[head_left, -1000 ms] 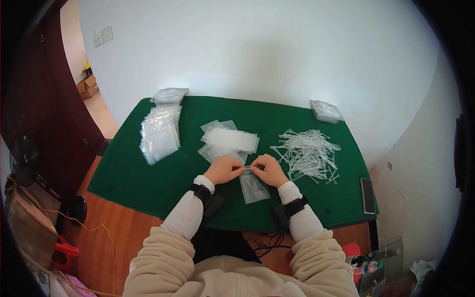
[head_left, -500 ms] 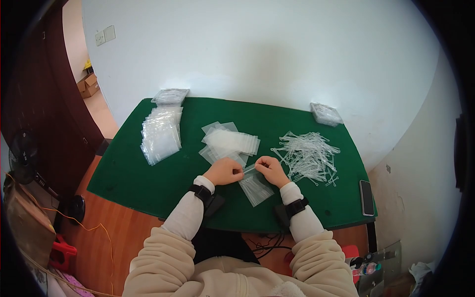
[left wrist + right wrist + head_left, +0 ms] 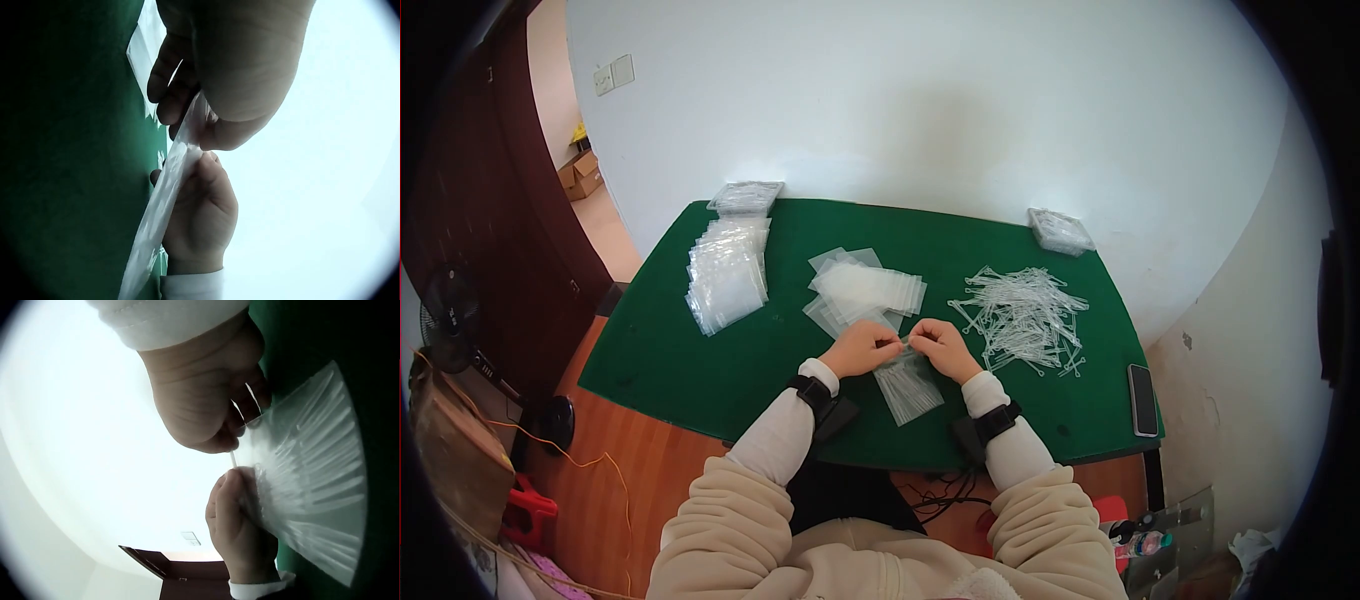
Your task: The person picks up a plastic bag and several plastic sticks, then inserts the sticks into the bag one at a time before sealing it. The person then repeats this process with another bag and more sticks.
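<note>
A clear zip bag [image 3: 908,392] with thin clear strips inside hangs between the two hands over the near part of the green table. My left hand [image 3: 862,349] pinches its top edge between thumb and fingers. At the same edge, a short way to the right, my right hand [image 3: 943,351] pinches it too. In the right wrist view the filled bag [image 3: 319,472] fans out below both hands, its contents spread in long lines. Seen edge-on in the left wrist view, the bag [image 3: 156,219] slants down from the fingers.
Flat clear bags [image 3: 865,288] lie loosely stacked just beyond the hands. On the right is a heap of thin clear sticks with looped ends [image 3: 1025,318]. Overlapping clear bags [image 3: 728,278] line the left. Clear packs [image 3: 1060,231] stand at the back corners, and a phone [image 3: 1142,400] lies at the right edge.
The bag swung toward the right, then back left, as the hands shifted apart and together along its top edge. Both hands keep their pinch. The piles have not moved.
</note>
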Available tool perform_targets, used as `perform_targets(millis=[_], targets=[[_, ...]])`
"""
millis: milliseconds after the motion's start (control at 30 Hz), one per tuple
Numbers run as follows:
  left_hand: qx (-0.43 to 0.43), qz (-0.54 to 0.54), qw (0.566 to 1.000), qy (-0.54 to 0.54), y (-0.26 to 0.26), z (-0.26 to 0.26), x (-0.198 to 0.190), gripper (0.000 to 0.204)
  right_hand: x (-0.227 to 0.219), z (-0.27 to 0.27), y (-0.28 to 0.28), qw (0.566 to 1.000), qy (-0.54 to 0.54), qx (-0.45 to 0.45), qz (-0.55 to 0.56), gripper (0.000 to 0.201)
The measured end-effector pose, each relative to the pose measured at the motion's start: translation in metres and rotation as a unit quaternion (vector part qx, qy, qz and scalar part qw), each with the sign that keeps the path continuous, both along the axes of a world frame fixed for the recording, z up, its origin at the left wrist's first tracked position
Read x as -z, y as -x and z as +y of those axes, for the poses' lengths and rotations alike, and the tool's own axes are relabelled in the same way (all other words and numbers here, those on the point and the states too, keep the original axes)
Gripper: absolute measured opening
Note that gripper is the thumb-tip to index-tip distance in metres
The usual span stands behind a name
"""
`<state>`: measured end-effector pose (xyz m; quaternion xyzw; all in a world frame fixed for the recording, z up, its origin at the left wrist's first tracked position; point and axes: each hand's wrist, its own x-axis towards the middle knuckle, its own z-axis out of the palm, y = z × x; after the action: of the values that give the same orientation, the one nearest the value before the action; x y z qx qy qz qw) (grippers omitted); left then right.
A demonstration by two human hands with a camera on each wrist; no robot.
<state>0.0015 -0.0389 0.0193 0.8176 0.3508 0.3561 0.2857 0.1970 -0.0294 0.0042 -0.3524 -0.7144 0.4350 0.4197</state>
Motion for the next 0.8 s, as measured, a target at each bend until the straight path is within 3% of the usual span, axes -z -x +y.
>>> perform_targets(millis=[333, 800], targets=[[0.004, -0.045, 0.994, 0.095, 0.003, -0.002, -0.008, 0.019, 0.005, 0.007, -0.007, 0.988, 0.004, 0.142, 0.059, 0.013], [0.007, -0.027, 0.995, 0.096, 0.006, 0.0, -0.007, 0.019, 0.016, 0.018, -0.008, 0.979, -0.011, 0.191, 0.075, 0.012]])
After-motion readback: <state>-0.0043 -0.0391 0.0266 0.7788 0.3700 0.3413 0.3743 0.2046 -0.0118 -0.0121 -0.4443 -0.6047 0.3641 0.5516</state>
